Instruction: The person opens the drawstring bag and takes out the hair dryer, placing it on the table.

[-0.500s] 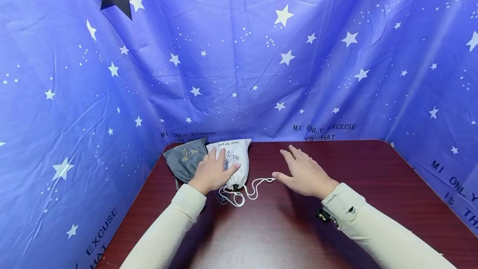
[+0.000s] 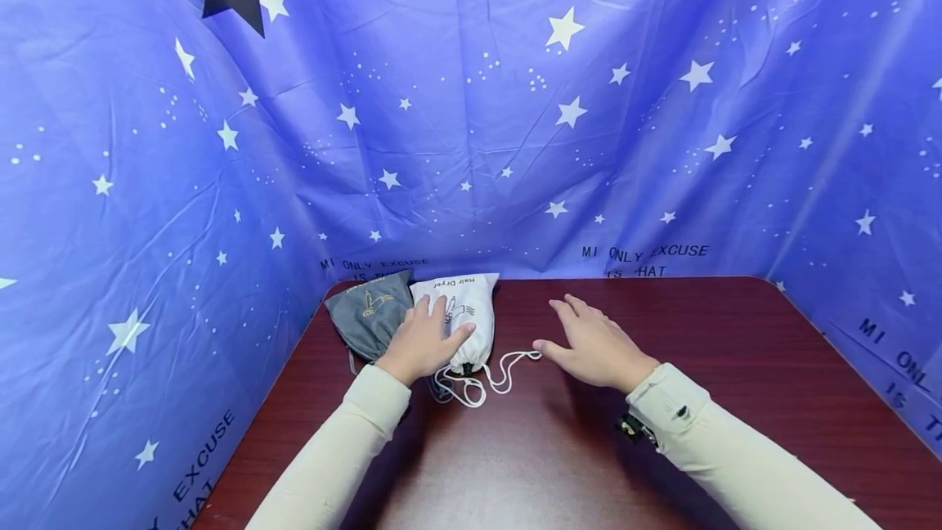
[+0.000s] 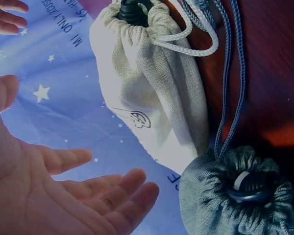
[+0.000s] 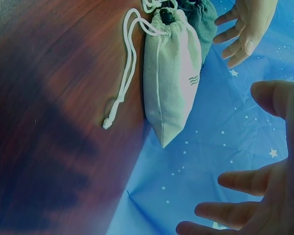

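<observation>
The person's left hand [image 2: 423, 342] is spread, thumb out to the side and fingers straight, holding nothing; the wrist views show air between it and the bags. The right hand [image 2: 594, 346] is likewise spread and holds nothing, its thumb well apart from the cord end on the table.

Nearest the left hand lies an off-white drawstring bag of woven cloth [image 2: 482, 317], on the table towards its far edge, mouth towards the person. In the head view the left hand hides part of it. Its print reads "Hair Dryer" above a line drawing, upside down to the person. The cloth bunches into soft pleats at the mouth, round a black cord lock [image 3: 132, 12], and widens to a pointed corner at the far end.

Just beside it, on the left, is a dark grey cloth drawstring bag [image 2: 368, 313] with a gold drawing, its mouth tightly puckered — a dark ribbed piece [image 3: 252, 186] sits in the gathers.

A smooth white round cord [image 4: 108, 121] loops from the off-white bag and trails between the hands to a knotted end; a braided blue-grey cord [image 3: 242, 73] runs from the grey one.

Around these spreads a glossy dark red wood-grained table [image 2: 478, 473]. Behind and at both sides hangs a creased blue-violet cloth [image 2: 471, 121] with printed stars and lettering. Cream sleeves [image 2: 736, 448] cover both forearms.
</observation>
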Demonstrator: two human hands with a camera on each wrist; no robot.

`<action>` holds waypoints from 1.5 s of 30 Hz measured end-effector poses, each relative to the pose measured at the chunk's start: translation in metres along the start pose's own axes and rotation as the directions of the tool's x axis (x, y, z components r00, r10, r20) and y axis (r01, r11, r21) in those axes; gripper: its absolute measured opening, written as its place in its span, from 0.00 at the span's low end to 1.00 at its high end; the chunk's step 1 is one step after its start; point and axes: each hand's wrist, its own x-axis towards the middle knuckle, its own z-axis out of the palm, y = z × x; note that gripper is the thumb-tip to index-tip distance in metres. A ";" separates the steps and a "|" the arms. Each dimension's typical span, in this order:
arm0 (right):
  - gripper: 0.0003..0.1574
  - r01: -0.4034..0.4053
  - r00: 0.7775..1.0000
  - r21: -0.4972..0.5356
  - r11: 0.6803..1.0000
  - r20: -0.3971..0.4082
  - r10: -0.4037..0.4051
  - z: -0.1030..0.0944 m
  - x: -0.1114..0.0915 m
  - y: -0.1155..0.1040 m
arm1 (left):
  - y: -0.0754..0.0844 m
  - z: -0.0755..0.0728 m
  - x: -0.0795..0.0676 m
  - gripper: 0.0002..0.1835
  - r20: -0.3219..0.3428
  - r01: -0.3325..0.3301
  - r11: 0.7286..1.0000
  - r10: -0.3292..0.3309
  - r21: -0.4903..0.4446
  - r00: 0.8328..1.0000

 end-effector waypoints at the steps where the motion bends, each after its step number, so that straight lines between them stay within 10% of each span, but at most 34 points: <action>1: 0.53 -0.001 1.000 0.004 1.000 0.003 0.001 0.001 0.000 0.000 | 0.000 0.001 0.000 0.46 -0.003 -0.001 1.000 0.001 -0.004 1.000; 45: 0.47 -0.016 0.999 0.098 0.995 0.036 0.013 0.054 0.023 -0.024 | -0.010 0.033 0.014 0.40 -0.043 0.050 0.991 -0.056 -0.125 0.998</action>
